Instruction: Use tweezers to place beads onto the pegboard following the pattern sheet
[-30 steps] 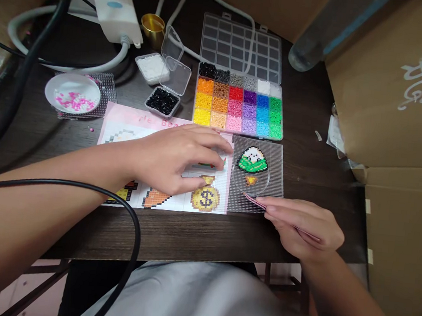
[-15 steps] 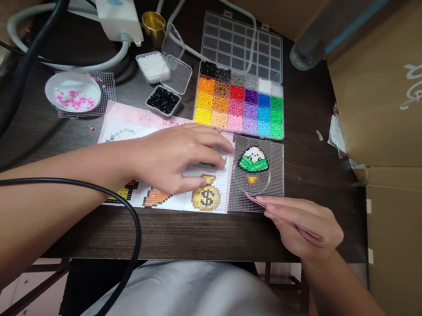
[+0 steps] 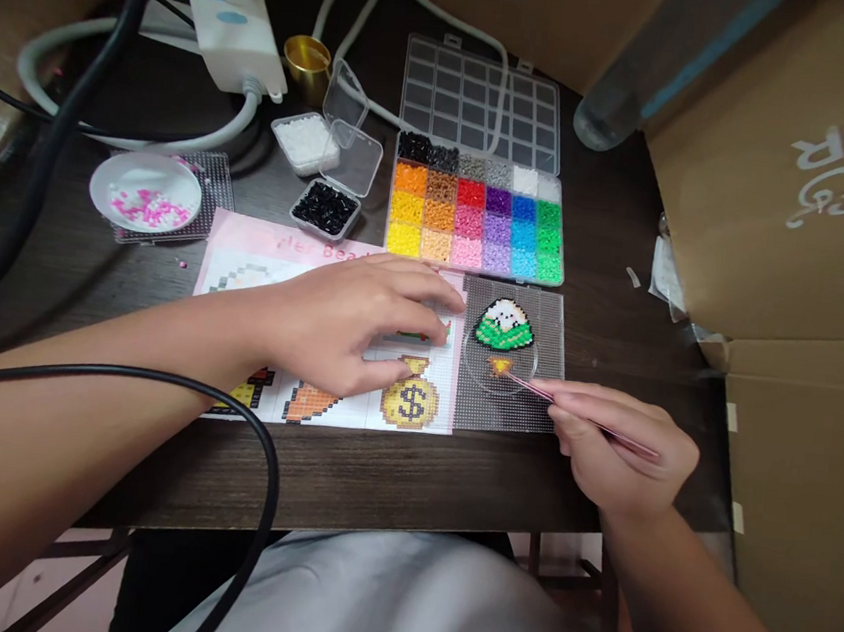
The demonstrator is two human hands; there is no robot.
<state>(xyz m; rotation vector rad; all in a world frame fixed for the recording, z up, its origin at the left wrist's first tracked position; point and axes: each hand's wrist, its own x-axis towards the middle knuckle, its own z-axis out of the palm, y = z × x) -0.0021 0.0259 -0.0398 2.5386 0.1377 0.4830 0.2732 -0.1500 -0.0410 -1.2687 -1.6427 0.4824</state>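
A person's right hand (image 3: 619,447) pinches a pair of slim pink tweezers (image 3: 539,390) between thumb and fingertips, the tool's tip reaching out ahead of the fingers to a small cluster of orange beads (image 3: 499,366) on a clear pegboard (image 3: 547,314). Just beyond that tip, farther from the fingers, sits a finished green-and-white bead figure (image 3: 503,325) on the same board. The left hand (image 3: 361,325) lies flat with fingers loose and spread, gripping nothing, on a printed pattern sheet (image 3: 248,252) that touches the pegboard's edge; its fingertips stop just short of the board, and a drawn money bag (image 3: 411,402) shows just below them. Past the fingertips of both hands, an open organizer box (image 3: 477,223) holds beads sorted by colour in rows. Beyond the left hand's knuckles stand a small case of black beads (image 3: 324,207) and one of white beads (image 3: 305,138); well off toward the wrist side is a white dish (image 3: 144,191) with pink beads. A black cable (image 3: 262,445) loops over the left forearm, and a cardboard box (image 3: 805,185) stands beyond the right hand on the dark wooden table (image 3: 375,472).
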